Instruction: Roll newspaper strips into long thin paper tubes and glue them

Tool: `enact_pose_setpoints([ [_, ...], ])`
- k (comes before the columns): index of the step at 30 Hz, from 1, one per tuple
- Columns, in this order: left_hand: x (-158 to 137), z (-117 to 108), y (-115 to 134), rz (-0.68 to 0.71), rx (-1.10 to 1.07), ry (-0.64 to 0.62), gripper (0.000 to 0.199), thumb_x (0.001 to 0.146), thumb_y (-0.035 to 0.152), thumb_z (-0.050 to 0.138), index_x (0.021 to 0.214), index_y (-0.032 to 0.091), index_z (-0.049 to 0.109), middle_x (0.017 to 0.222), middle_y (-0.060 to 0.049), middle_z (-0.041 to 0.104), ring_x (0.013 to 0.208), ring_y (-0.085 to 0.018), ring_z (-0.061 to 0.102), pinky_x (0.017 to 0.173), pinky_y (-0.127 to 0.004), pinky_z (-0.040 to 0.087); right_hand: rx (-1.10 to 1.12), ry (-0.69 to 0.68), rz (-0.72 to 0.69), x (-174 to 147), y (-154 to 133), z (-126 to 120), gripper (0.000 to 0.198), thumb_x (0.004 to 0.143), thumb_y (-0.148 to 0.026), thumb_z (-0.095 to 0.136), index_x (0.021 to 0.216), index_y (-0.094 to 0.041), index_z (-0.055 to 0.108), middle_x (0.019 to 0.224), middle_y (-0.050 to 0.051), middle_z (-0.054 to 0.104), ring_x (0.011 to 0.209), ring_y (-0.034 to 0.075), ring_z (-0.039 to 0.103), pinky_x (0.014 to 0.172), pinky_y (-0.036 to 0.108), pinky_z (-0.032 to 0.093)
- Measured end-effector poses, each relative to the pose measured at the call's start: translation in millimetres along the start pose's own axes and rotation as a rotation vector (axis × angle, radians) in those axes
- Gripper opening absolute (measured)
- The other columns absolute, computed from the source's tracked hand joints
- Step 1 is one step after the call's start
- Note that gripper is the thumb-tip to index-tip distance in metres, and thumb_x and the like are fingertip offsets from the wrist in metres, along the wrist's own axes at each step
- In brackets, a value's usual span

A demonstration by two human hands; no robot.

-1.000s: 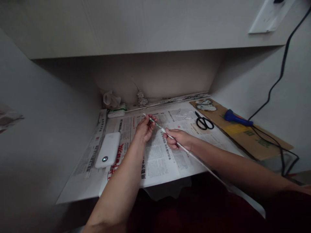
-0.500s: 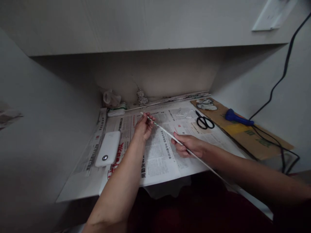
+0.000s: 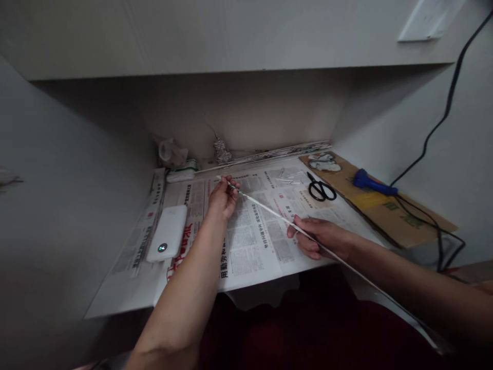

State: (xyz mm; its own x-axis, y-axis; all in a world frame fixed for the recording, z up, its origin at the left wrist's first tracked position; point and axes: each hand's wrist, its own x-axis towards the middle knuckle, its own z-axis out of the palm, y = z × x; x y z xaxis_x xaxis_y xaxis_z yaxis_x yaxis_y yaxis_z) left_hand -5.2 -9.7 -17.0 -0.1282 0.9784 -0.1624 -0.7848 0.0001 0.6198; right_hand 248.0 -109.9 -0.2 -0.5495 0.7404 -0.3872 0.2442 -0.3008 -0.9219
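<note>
The left hand [image 3: 224, 198] pinches a thin white stick [image 3: 265, 207] near its green-patterned tip while the right hand [image 3: 318, 237] holds it in loosely curled fingers [image 3: 308, 246].

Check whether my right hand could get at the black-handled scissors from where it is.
Probably yes: the black-handled scissors lie just beyond your right hand on the newspaper, with no object seen between. The thin white strip in that hand may need letting go first.

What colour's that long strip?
The strip is mostly white, green near the left hand; see the head view.
</note>
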Motion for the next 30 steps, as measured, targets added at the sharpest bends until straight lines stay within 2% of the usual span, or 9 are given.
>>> enact_pose_setpoints([
  [4,2.2,-1.6,2.2,0.028,-0.035,0.039,0.024,0.092,0.026,0.043,0.078,0.014,0.059,0.060,0.000,0.056,0.054,-0.008,0.059,0.042,-0.012,0.045,-0.321,0.145,-0.136,-11.1,3.0,-2.5,0.036,0.086,-0.053,0.047,0.091,-0.020,0.061,0.059,0.003,0.053,0.052,0.014,0.047,0.051,0.029,0.037],
  [6,2.3,-1.5,2.3,0.029,-0.042,0.042,0.024,0.092,0.026,0.043,0.078,0.014,0.058,0.060,0.000,0.056,0.054,-0.008,0.059,0.042,-0.012,0.044,-0.416,0.208,-0.179,-15.5,8.0,-3.8,0.030,0.084,-0.050,0.053,0.085,-0.021,0.061,0.060,0.004,0.053,0.053,0.014,0.046,0.052,0.029,0.036],
  [10,0.5,0.3,0.9,-0.002,-0.057,0.009,0.020,0.090,0.026,0.047,0.080,0.013,0.059,0.061,0.000,0.056,0.054,-0.008,0.059,0.042,-0.012,0.044,-0.146,0.062,-0.009,-19.1,15.4,-4.7,0.049,0.090,-0.057,0.029,0.082,-0.019,0.058,0.044,-0.003,0.034,0.040,0.012,0.037,0.043,0.027,0.030],
  [12,-0.3,0.9,0.1,-0.008,-0.068,-0.004,0.020,0.091,0.026,0.046,0.081,0.013,0.058,0.062,0.000,0.056,0.054,-0.008,0.059,0.042,-0.011,0.044,-0.047,0.019,0.050,-17.2,12.7,-2.9,0.054,0.090,-0.060,0.024,0.092,-0.017,0.057,0.047,-0.003,0.035,0.039,0.012,0.039,0.040,0.027,0.030],
  [15,-0.7,1.3,-0.5,0.000,-0.057,-0.010,0.023,0.092,0.027,0.043,0.081,0.013,0.057,0.061,0.000,0.056,0.054,-0.008,0.059,0.042,-0.011,0.044,-0.219,0.095,-0.023,-7.3,1.1,2.6,0.045,0.088,-0.056,0.039,0.105,-0.019,0.055,0.057,0.000,0.048,0.045,0.012,0.045,0.042,0.025,0.033],
  [19,-1.0,1.3,0.4,0.006,-0.044,-0.003,0.023,0.093,0.027,0.042,0.082,0.013,0.057,0.061,0.000,0.056,0.054,-0.008,0.059,0.041,-0.012,0.044,-0.490,0.195,-0.191,13.9,-11.7,9.6,0.027,0.086,-0.044,0.051,0.088,-0.018,0.058,0.058,0.001,0.053,0.049,0.011,0.047,0.049,0.025,0.036],
  [22,-1.3,1.2,1.4,0.006,-0.063,-0.012,0.023,0.092,0.026,0.042,0.081,0.013,0.057,0.060,0.000,0.055,0.053,-0.008,0.058,0.040,-0.011,0.042,-0.314,0.091,-0.095,23.9,-12.4,11.2,0.036,0.092,-0.046,0.035,0.081,-0.017,0.055,0.047,-0.001,0.046,0.040,0.010,0.043,0.043,0.025,0.034],
  [25,-0.7,0.9,0.3,0.001,-0.057,-0.035,0.021,0.091,0.027,0.046,0.081,0.013,0.058,0.060,0.000,0.055,0.054,-0.008,0.059,0.040,-0.011,0.042,-0.120,-0.020,-0.026,28.2,-10.9,11.5,0.042,0.093,-0.050,0.030,0.087,-0.017,0.055,0.046,-0.001,0.047,0.037,0.011,0.044,0.039,0.026,0.032],
  [30,1.0,-0.9,-2.3,-0.004,-0.026,-0.055,0.020,0.090,0.028,0.048,0.082,0.014,0.059,0.062,0.000,0.056,0.054,-0.009,0.060,0.041,-0.012,0.044,-0.208,0.027,-0.107,42.3,-11.5,15.8,0.031,0.090,-0.046,0.044,0.092,-0.018,0.058,0.054,0.001,0.052,0.043,0.011,0.048,0.043,0.025,0.038],
])
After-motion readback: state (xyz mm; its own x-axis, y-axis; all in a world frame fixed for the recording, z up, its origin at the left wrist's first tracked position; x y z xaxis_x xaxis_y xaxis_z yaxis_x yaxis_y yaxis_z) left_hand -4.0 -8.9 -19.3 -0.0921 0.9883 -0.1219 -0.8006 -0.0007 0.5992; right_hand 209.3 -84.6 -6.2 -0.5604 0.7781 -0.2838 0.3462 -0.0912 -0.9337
